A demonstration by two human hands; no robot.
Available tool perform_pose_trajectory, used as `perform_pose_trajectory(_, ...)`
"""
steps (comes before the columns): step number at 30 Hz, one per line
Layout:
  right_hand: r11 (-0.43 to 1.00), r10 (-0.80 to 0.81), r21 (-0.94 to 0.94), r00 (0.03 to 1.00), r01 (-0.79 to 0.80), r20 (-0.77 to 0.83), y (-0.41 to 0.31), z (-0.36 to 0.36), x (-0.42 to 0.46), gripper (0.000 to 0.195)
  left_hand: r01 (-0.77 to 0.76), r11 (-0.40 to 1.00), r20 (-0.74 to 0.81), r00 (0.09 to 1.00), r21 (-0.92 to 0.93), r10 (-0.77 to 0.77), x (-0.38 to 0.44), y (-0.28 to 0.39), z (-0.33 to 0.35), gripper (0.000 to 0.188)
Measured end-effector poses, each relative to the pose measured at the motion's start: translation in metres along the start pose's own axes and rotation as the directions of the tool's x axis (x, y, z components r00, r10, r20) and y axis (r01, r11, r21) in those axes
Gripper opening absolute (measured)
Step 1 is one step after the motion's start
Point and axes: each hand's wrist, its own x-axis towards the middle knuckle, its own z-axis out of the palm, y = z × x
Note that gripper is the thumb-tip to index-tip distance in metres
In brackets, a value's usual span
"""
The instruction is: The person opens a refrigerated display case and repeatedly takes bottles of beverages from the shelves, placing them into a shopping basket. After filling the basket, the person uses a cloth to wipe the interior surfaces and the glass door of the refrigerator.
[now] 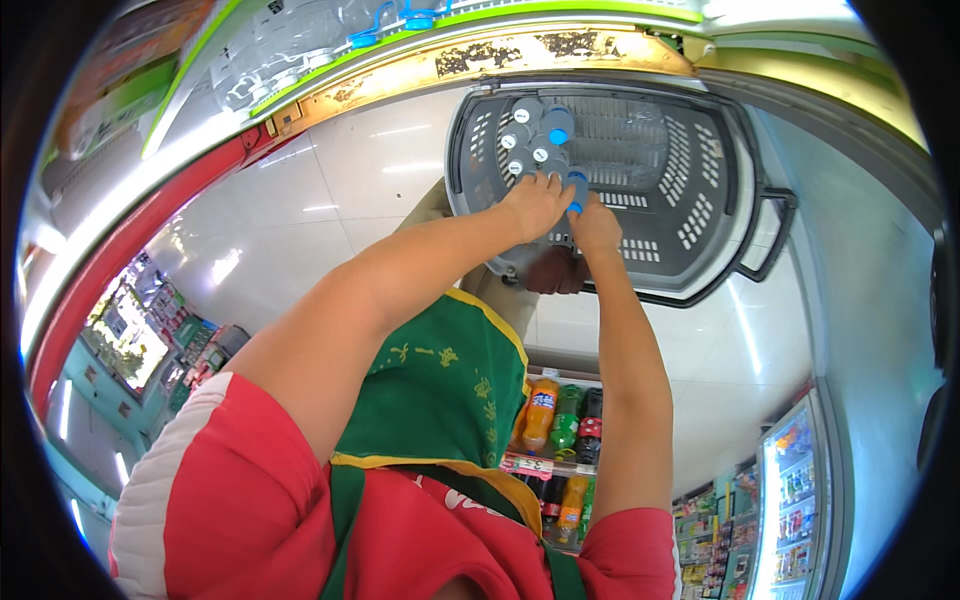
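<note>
A large dark grey plastic shopping basket (645, 225) with slotted walls stands on the floor before me. Several bottles with white caps (522, 115) are grouped upright at its left side, beside a bottle with a blue cap (557, 136). My left hand (536, 204) lies over the near end of this group, fingers bent; what they touch is partly hidden. Close by, my right hand (597, 223) has its fingertips at another blue-capped bottle (577, 181), between both hands. Clear bottles (630, 135), apparently lying flat, fill the back of the basket.
Beyond the basket runs a shelf with a green edge strip (615, 9), holding large clear bottles with blue handles (365, 36). The basket's black handle (780, 232) juts right. Soft drink bottles (541, 412) stand on shelves at the bottom; a lit drinks fridge (787, 495) is lower right.
</note>
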Motion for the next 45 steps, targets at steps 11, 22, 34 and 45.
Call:
perform_pose_trajectory(11,0.956,-0.293,-0.111,0.888,0.271,-0.353,-0.085,-0.177,-0.174,0.039,-0.111,0.993,-0.205,0.974,-0.043,0.1,-0.089,0.046,-0.197,0.053)
perform_pose_trajectory(22,0.803,-0.58,-0.539,0.543,0.254,-0.608,-0.176,-0.393,-0.342,0.037,-0.283,0.944,-0.654,0.684,0.171,0.323,-0.214,0.078,-0.444,0.056)
perform_pose_trajectory(34,0.626,-0.778,-0.779,-0.071,-0.021,-0.624,-0.306,-0.566,-0.563,0.03,0.107,0.769,-0.77,0.218,0.63,0.6,-0.418,0.131,-0.686,0.047)
perform_pose_trajectory(45,0.702,-0.691,-0.678,-0.44,-0.219,-0.573,-0.401,-0.684,-0.726,0.043,0.789,0.484,-0.581,-0.204,0.379,0.788,-0.561,0.18,-0.868,0.055)
